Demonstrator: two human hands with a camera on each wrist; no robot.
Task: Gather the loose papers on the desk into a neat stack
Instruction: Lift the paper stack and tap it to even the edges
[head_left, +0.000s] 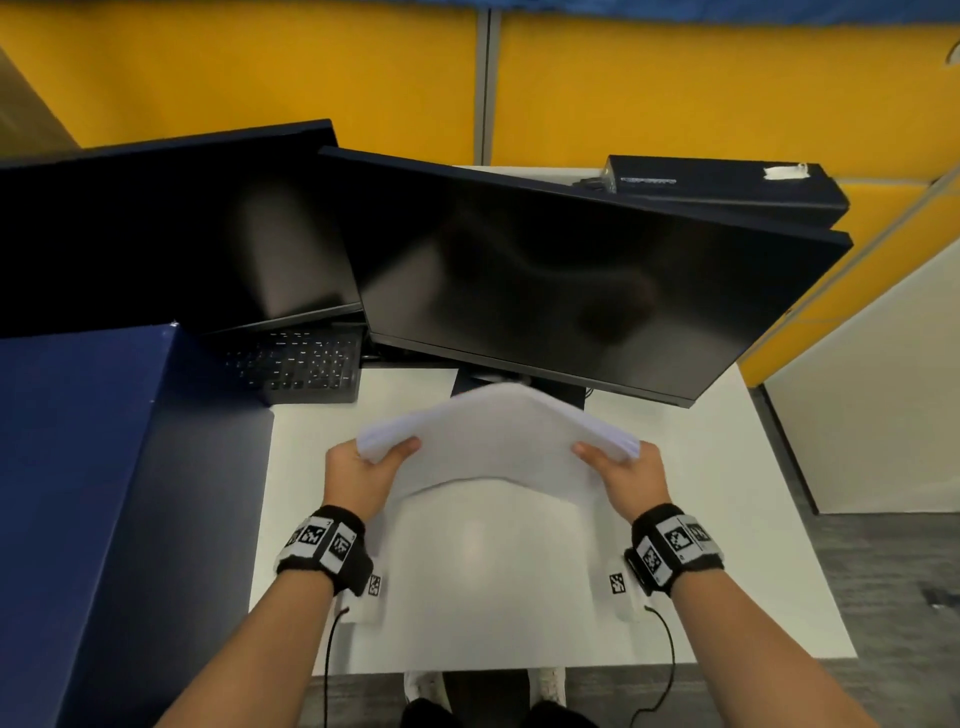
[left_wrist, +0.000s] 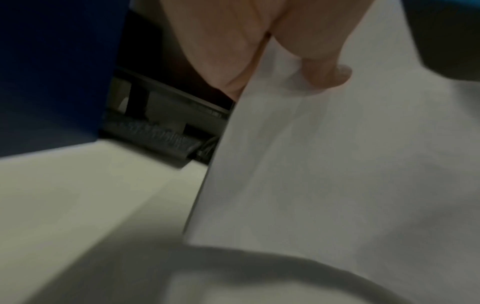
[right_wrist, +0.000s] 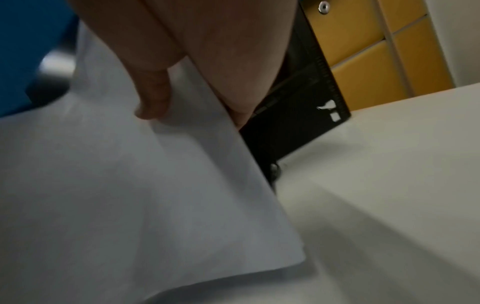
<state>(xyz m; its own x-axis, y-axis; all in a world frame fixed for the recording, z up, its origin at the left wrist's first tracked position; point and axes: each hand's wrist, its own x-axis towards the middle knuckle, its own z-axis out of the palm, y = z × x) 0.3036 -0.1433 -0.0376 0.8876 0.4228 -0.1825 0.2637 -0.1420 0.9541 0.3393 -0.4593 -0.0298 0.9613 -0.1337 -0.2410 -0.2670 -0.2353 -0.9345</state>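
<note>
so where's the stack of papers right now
In the head view the stack of papers is held up over the middle of the white desk, gripped by the left hand and the right hand, in front of the right monitor.

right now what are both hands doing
Left hand: grips the left edge of the paper stack, thumb on top.
Right hand: grips the stack's right edge, thumb on top.

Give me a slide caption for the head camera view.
Both hands, left and right, hold a bowed stack of papers above the white desk, before two dark monitors.
</note>
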